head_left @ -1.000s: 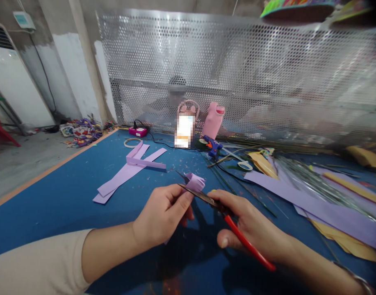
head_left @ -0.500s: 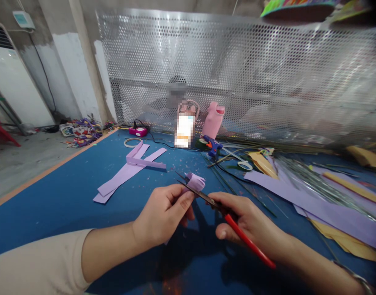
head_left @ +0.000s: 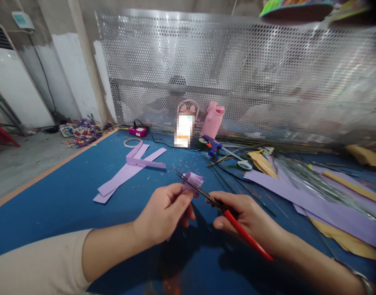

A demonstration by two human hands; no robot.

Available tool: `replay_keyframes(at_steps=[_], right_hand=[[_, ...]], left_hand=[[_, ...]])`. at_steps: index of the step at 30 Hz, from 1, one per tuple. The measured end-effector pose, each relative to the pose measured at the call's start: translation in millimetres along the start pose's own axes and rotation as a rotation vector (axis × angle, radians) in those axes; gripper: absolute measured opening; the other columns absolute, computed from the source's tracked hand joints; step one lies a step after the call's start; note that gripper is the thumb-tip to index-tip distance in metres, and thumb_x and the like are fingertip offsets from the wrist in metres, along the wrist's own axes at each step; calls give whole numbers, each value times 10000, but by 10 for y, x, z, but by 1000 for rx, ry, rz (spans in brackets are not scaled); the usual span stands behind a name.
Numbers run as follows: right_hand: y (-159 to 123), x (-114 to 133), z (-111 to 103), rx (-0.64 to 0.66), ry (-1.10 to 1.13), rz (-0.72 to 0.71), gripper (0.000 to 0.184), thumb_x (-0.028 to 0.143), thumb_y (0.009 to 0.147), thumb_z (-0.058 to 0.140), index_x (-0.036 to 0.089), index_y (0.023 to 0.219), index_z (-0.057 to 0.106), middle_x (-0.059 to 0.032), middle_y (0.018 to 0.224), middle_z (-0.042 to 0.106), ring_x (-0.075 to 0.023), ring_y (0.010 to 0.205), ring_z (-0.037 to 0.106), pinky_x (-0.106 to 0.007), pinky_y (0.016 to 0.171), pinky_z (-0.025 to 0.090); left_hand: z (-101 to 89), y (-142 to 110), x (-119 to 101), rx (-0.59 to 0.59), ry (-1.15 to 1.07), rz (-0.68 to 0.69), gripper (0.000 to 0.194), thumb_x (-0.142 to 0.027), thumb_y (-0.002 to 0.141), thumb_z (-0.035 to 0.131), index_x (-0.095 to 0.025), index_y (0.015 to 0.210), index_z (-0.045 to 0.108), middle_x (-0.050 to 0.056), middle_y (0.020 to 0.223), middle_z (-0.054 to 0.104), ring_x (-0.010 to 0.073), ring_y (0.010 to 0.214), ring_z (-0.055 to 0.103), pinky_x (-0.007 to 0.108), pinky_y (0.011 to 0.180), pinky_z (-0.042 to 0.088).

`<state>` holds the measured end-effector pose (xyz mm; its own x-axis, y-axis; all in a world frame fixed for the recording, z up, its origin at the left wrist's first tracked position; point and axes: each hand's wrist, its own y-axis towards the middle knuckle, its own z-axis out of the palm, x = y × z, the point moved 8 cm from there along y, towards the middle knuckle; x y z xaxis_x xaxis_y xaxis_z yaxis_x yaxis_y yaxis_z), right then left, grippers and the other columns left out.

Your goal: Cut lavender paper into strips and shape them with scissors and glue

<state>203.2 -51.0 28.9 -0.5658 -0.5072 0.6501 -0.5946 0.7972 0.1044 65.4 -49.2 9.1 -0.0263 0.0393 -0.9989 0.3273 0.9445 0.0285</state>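
My left hand (head_left: 166,211) pinches a curled strip of purple paper (head_left: 194,179) between thumb and fingers, with part of the strip hanging below the hand. Red-handled scissors (head_left: 247,234) are gripped in my right hand (head_left: 244,215). Their dark blades point up and left and lie across the curled paper, close to my left thumb. Whether the blades are fully closed is hard to make out. Flat purple paper strips (head_left: 123,179) lie crossed on the table to the left, one of them folded up.
On the blue table (head_left: 67,184) stand a pink bottle (head_left: 213,121) and a bright phone screen (head_left: 184,130). A blue glue gun (head_left: 211,144) lies before the bottle. Long purple sheets (head_left: 276,190) and wire stems (head_left: 323,186) cover the right side. A perforated metal panel (head_left: 237,73) rises behind.
The curled paper has turned in my left hand, and its fringed edge shows less. My right hand and the scissors have shifted slightly, the handle a little up and left.
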Motion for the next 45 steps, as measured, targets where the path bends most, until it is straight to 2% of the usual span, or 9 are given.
replay_keyframes(at_steps=[5, 10, 12, 28, 32, 36, 45], right_hand=[[10, -12, -1, -1, -24, 7, 503, 660, 831, 481, 175, 887, 600, 32, 661, 447, -126, 585, 401, -242, 540, 373], [10, -2, -30, -45, -82, 2, 827, 823, 630, 519, 158, 1122, 549, -33, 847, 562, -186, 706, 517, -283, 628, 448], [7, 8, -7, -25, -82, -10, 866, 837, 602, 523, 157, 1138, 530, -61, 916, 573, -211, 761, 545, -308, 678, 470], [-14, 8, 42, 1, -23, -66, 816, 808, 700, 450, 147, 1175, 516, -72, 937, 590, -205, 779, 556, -302, 702, 470], [-23, 27, 29, -6, -25, -73, 777, 813, 709, 431, 158, 1110, 548, -69, 879, 609, -208, 736, 560, -295, 643, 462], [-15, 18, 54, 41, 33, -24, 683, 781, 749, 437, 161, 1002, 573, -59, 844, 617, -184, 688, 534, -278, 597, 439], [-10, 30, 43, 23, 52, -24, 572, 723, 800, 452, 169, 880, 572, 34, 664, 426, -116, 572, 356, -236, 503, 317]], left_hand=[[-5, -3, -5, -2, 7, 11, 311, -446, 895, 464, -165, 780, 532, -16, 593, 587, 88, 466, 522, 191, 467, 394], [-45, -1, -19, -38, 13, 46, 326, -449, 899, 463, -164, 754, 528, -13, 603, 589, 85, 477, 524, 195, 478, 405], [-55, 5, -15, -46, -4, 55, 310, -445, 898, 471, -164, 785, 539, -17, 603, 586, 88, 482, 520, 201, 487, 413], [-9, 12, 34, 3, 19, 43, 336, -458, 899, 477, -155, 785, 568, -9, 624, 606, 90, 514, 546, 194, 510, 446], [-12, 1, 15, 9, 31, 65, 329, -439, 903, 475, -157, 759, 566, -9, 618, 605, 88, 513, 548, 190, 509, 443], [-12, -12, -6, 13, 79, 91, 329, -413, 914, 459, -161, 734, 567, -7, 622, 609, 90, 518, 553, 192, 510, 434], [2, -19, -42, 19, 90, 112, 337, -404, 924, 441, -170, 703, 539, -16, 614, 595, 87, 511, 544, 192, 504, 417]])
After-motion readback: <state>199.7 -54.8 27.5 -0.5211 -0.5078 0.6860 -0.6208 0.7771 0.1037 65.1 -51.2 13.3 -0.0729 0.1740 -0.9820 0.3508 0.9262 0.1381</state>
